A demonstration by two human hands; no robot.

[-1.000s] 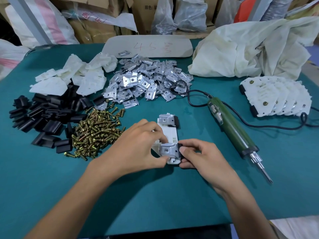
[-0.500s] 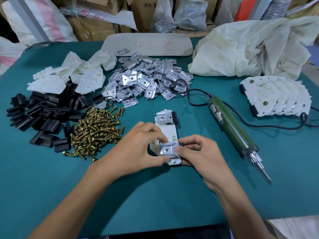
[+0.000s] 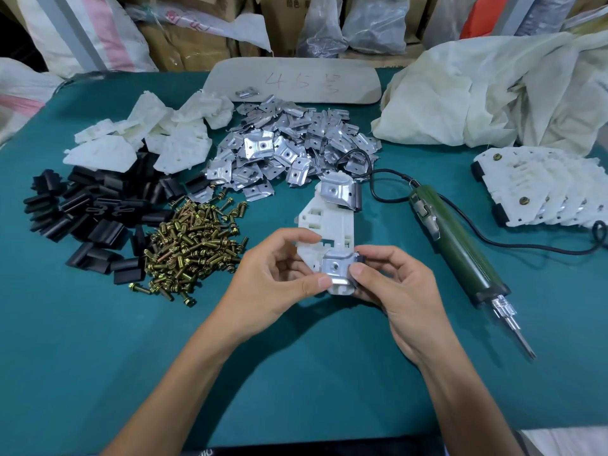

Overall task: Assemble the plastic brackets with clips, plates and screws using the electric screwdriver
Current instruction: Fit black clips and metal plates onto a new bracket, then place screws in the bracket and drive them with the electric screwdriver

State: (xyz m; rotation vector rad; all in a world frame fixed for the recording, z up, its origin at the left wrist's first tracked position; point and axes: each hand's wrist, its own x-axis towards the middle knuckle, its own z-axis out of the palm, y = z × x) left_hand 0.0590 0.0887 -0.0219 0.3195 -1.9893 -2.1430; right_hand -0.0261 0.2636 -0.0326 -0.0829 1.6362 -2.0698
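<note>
A white plastic bracket (image 3: 329, 222) is tilted up off the green table, held at its near end by both hands. My left hand (image 3: 273, 281) pinches its left side; my right hand (image 3: 391, 284) pinches its right side. A metal plate (image 3: 337, 268) over a black clip sits on the near end between my thumbs. A second metal plate (image 3: 337, 192) with a black clip sits on the far end. The green electric screwdriver (image 3: 457, 248) lies to the right, bit toward me. Brass screws (image 3: 194, 245), black clips (image 3: 85, 212), metal plates (image 3: 289, 143) and white brackets (image 3: 148, 136) lie in piles to the left.
Finished brackets (image 3: 552, 185) are fanned out at the far right, with the screwdriver's black cord (image 3: 526, 246) running toward them. A crumpled white cloth (image 3: 477, 90) and a beige board (image 3: 292, 80) sit at the back. Sacks and cardboard boxes stand behind the table.
Both hands have raised the bracket off the table and tilted it up. My left hand's fingers have opened out, now pinching with thumb and forefinger.
</note>
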